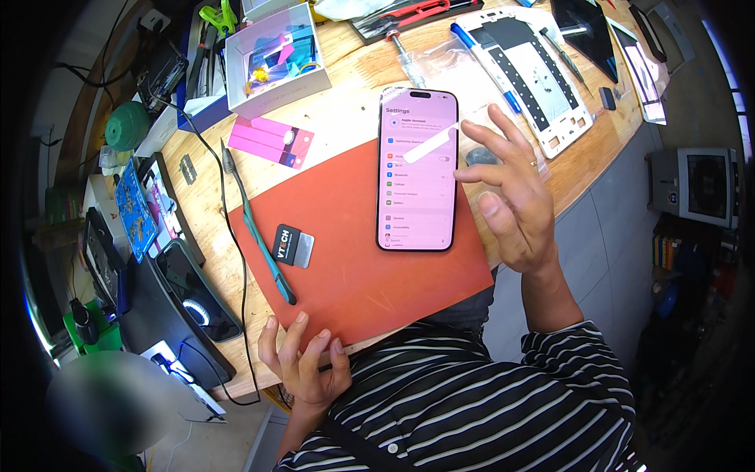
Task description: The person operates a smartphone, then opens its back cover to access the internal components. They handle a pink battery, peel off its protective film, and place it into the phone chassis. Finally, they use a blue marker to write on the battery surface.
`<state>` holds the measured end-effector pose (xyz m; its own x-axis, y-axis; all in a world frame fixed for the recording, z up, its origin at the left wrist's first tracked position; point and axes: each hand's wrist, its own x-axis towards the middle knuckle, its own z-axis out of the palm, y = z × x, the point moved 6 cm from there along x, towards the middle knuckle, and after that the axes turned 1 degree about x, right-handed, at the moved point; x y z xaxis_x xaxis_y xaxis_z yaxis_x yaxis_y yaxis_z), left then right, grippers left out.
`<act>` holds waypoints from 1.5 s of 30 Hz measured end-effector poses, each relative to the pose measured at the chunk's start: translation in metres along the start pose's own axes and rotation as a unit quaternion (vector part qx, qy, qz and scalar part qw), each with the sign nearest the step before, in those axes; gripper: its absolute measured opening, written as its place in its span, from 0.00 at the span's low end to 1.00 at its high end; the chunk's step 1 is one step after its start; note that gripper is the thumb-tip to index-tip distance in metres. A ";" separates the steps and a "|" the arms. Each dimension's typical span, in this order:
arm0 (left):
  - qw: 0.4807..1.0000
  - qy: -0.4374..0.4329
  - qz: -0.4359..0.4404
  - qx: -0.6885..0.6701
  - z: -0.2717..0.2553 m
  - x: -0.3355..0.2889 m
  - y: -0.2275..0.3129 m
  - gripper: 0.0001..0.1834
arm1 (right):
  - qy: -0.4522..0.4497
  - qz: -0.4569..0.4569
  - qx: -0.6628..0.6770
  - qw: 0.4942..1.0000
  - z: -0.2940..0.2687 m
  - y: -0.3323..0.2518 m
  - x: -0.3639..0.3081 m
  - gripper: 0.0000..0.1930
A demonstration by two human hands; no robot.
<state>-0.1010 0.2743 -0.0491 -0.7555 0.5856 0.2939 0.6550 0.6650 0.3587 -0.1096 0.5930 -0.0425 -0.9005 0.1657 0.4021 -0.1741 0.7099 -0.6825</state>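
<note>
A smartphone [417,189] lies face up on the orange-red mat [346,228], its lit screen showing a settings list with a pinkish tint. Just right of the phone is my right hand [515,197], fingers spread and holding nothing; its fingertips come close to the screen's right edge, and I cannot tell whether one touches it. At the mat's near left edge rests my left hand [307,366], empty, with loosely curled, separated fingers. Left of the phone on the mat are a teal-handled pry tool [263,244] and a small black scraper with a metal blade [292,245].
A white box [279,98] of small parts stands at the back left, above a pink card [273,142]. A white tablet frame [527,79] and a blue marker [486,67] lie at the back right. Several devices, including a dark phone [197,291], line the left side, with a black cable [222,189].
</note>
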 end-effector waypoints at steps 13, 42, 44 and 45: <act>1.000 -0.002 -0.001 0.001 0.000 0.000 0.000 0.12 | -0.107 -0.035 -0.012 0.994 0.011 -0.010 0.001 0.19; 1.000 0.017 -0.001 0.002 0.001 -0.002 -0.003 0.11 | 0.109 0.063 -0.014 0.992 -0.006 0.007 -0.004 0.08; 1.000 0.017 -0.002 0.002 0.001 -0.001 -0.002 0.11 | 0.105 0.052 -0.024 0.993 -0.007 0.007 -0.003 0.08; 1.000 0.013 -0.003 0.002 0.000 -0.002 -0.002 0.11 | 0.102 0.050 -0.027 0.993 -0.007 0.008 -0.005 0.09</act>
<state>-0.1011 0.2722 -0.0505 -0.7592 0.5699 0.3145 0.6508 0.6701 0.3569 -0.1032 0.6025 -0.0452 -0.8112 0.3687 0.4539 -0.0615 0.7181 -0.6932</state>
